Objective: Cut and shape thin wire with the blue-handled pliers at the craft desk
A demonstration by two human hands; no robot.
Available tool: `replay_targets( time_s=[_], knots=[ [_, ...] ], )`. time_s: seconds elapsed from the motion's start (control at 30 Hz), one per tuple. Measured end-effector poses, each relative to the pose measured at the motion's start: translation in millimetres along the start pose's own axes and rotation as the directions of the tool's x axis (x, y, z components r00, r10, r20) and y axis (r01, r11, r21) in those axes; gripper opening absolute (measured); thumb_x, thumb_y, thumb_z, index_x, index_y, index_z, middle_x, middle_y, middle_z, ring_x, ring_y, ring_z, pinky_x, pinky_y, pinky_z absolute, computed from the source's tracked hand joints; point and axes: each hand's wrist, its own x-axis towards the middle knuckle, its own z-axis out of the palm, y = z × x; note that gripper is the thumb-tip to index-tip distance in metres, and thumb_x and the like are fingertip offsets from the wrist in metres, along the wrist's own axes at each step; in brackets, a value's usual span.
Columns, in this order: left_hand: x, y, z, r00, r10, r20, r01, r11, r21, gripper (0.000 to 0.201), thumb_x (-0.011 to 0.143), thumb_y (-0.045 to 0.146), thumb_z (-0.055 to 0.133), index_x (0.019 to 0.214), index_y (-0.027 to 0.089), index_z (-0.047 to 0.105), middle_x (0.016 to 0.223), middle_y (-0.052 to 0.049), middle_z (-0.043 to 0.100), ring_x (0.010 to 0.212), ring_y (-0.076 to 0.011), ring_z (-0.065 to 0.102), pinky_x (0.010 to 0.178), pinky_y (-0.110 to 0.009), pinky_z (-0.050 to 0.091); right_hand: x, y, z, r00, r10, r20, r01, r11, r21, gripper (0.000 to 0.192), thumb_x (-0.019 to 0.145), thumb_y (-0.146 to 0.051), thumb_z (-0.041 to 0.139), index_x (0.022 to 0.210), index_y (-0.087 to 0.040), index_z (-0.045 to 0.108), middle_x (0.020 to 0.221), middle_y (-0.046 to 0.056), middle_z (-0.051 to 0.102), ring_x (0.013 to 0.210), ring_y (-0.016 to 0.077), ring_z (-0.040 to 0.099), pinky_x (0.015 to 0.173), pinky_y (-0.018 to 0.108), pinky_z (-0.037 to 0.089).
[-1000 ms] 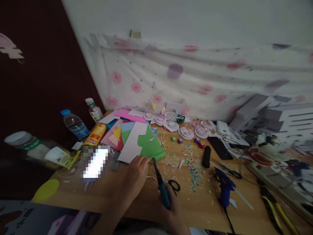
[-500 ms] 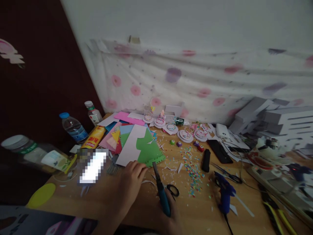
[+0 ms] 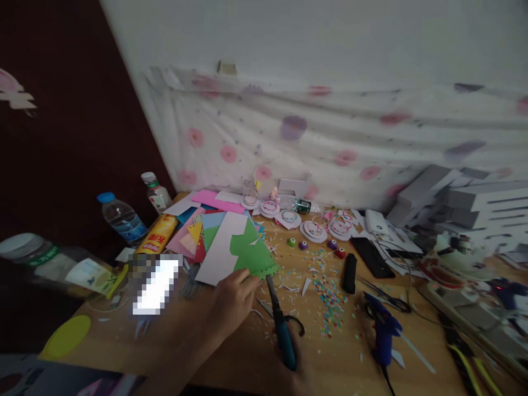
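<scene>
The green card [image 3: 253,256] lay just ahead of my left hand [image 3: 233,300], its scalloped near edge under my curled fingertips [image 3: 252,281]. My right hand [image 3: 295,366], low at the frame's edge, was closed round the blue-handled tool [image 3: 280,322], whose long axis pointed up and left toward that edge, closer to my left
</scene>
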Motion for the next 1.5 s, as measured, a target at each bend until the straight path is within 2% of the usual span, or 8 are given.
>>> replay_targets(
  time_s=[0.27,0.43,0.7,0.93,1.03,1.27,1.4,1.5],
  knots=[
    [6.8,13.4,8.8,0.99,-0.051,0.135,0.049,0.999,0.021,0.029,0.094,0.003,0.04,0.101,0.017,0.065,0.093,-0.006,0.067,0.088,-0.0214,0.065,0.078,-0.034,0.054,-0.4,-14.6,2.4,1.0,0.0,-0.014,0.0,0.999,-0.032,0.048,0.065,-0.035,0.077,0.11,-0.019,0.071,0.101,0.007,0.075,0.095,0.0259,0.07,0.086,0.03,0.056],
    [11.1,17.3,12.2,0.97,-0.111,0.218,0.12,0.992,-0.028,0.031,0.093,0.001,0.037,0.092,0.018,0.063,0.088,-0.006,0.067,0.083,-0.0214,0.064,0.073,-0.032,0.051,-0.8,-12.3,3.0,0.999,0.042,-0.025,-0.043,0.999,-0.028,0.053,0.067,-0.038,0.075,0.114,-0.017,0.068,0.105,0.008,0.074,0.1,0.0265,0.069,0.088,0.03,0.055],
    [24.8,14.4,-11.5,0.944,-0.053,0.325,0.167,0.928,-0.332,0.025,0.097,0.018,0.043,0.081,0.018,0.062,0.072,-0.001,0.064,0.068,-0.0142,0.059,0.064,-0.025,0.038,-6.3,-4.8,-5.9,1.0,0.021,0.008,-0.021,0.999,0.025,0.056,0.069,-0.04,0.074,0.119,-0.018,0.065,0.105,0.008,0.074,0.105,0.0285,0.068,0.091,0.032,0.054],
    [26.2,24.4,-36.0,0.886,-0.026,0.464,0.307,0.783,-0.542,0.031,0.094,0.026,0.046,0.065,0.018,0.054,0.057,0.005,0.05,0.056,-0.0088,0.046,0.055,-0.021,0.031,-5.0,-46.0,-36.2,0.975,-0.151,0.165,0.173,0.976,-0.131,0.044,0.08,-0.042,0.069,0.119,-0.021,0.07,0.109,0.009,0.076,0.103,0.0303,0.07,0.09,0.036,0.054],
    [24.5,29.8,-46.3,0.833,-0.005,0.553,0.409,0.68,-0.609,0.032,0.092,0.03,0.051,0.063,0.017,0.056,0.057,0.004,0.053,0.055,-0.0083,0.047,0.054,-0.021,0.031,-4.4,-57.9,-47.5,0.957,-0.21,0.201,0.251,0.945,-0.211,0.037,0.08,-0.037,0.069,0.114,-0.023,0.072,0.1,0.007,0.077,0.089,0.0277,0.071,0.085,0.034,0.055],
    [17.2,33.1,-52.5,0.658,0.069,0.75,0.716,0.25,-0.651,0.041,0.077,0.054,0.071,0.073,0.013,0.068,0.051,0.003,0.055,0.043,-0.0063,0.035,0.045,-0.024,0.021,-6.3,-69.4,-54.9,0.951,-0.239,0.197,0.284,0.927,-0.245,0.036,0.074,-0.03,0.069,0.109,-0.025,0.077,0.1,0.008,0.079,0.087,0.0287,0.072,0.079,0.032,0.056],
    [14.4,36.2,-60.6,0.533,0.125,0.837,0.829,0.12,-0.546,0.046,0.068,0.059,0.077,0.073,0.013,0.069,0.05,0.003,0.054,0.038,-0.0042,0.031,0.04,-0.025,0.013,-5.9,-73.4,-57.7,0.936,-0.283,0.211,0.33,0.913,-0.239,0.04,0.07,-0.025,0.067,0.108,-0.026,0.078,0.1,0.01,0.079,0.092,0.0315,0.072,0.084,0.035,0.056],
    [17.7,40.2,-73.8,0.472,0.121,0.873,0.866,0.121,-0.485,0.041,0.069,0.055,0.076,0.072,0.014,0.069,0.05,0.005,0.052,0.04,-0.0042,0.032,0.043,-0.026,0.011,-3.7,-66.6,-60.9,0.921,-0.327,0.212,0.376,0.888,-0.263,0.043,0.069,-0.024,0.067,0.111,-0.027,0.077,0.102,0.009,0.079,0.093,0.0312,0.072,0.085,0.036,0.055]
  ],
)
